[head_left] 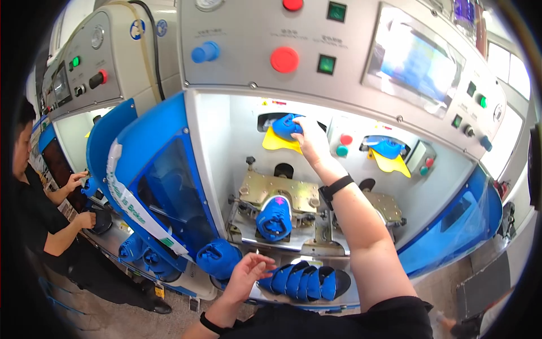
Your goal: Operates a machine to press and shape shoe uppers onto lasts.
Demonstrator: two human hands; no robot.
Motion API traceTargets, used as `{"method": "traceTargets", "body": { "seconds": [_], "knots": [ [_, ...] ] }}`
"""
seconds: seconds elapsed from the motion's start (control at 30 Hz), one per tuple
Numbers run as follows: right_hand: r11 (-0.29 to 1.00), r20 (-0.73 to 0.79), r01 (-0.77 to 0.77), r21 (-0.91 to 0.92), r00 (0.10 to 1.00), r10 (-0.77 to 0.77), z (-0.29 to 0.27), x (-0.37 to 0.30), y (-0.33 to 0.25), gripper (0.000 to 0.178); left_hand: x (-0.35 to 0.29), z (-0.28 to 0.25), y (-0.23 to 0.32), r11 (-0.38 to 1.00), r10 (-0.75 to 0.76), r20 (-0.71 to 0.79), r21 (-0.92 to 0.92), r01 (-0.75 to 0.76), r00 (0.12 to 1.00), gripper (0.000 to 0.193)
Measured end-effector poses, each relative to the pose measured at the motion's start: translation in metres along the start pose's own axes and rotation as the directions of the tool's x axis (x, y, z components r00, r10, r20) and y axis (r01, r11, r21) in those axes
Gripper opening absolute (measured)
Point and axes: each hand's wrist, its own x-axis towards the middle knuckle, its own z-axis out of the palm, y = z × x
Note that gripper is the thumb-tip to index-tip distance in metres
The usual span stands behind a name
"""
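My right hand [307, 137] reaches into the lit bay of the machine, its fingers closed on a blue shoe upper [284, 125] at the upper left station. A yellow flap [280, 142] sticks out below that upper. My left hand [250, 275] hovers low over the front ledge with its fingers loosely bent and apart, and I see nothing held in it. Beside it lies a row of overlapping blue shoe uppers [307, 281] with dark edges. Below my right hand, a rolled blue upper [274, 218] with a pink mark sits against a brass-coloured plate [279, 190].
Another blue upper [387, 148] sits over a yellow flap at the right station. A blue bundle [218, 259] rests left of my left hand. Blue doors [164, 186] flank the bay; a control panel [243, 62] overhangs it. A co-worker [51, 214] works at the left machine.
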Motion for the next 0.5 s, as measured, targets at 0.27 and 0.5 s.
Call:
{"method": "traceTargets", "body": {
  "seconds": [0.27,0.5],
  "knots": [
    [0.956,-0.298,-0.274,-0.103,0.926,0.233,-0.001,-0.07,-0.048,0.036,-0.007,-0.031,0.011,0.999,-0.046,-0.12,-0.021,0.044,0.992,0.019],
    [0.833,-0.022,-0.392,-0.392,0.909,0.417,-0.009,-0.111,-0.003,0.027,0.02,-0.016,0.004,0.99,-0.134,0.009,-0.042,0.134,0.991,0.019]
  ]
}}
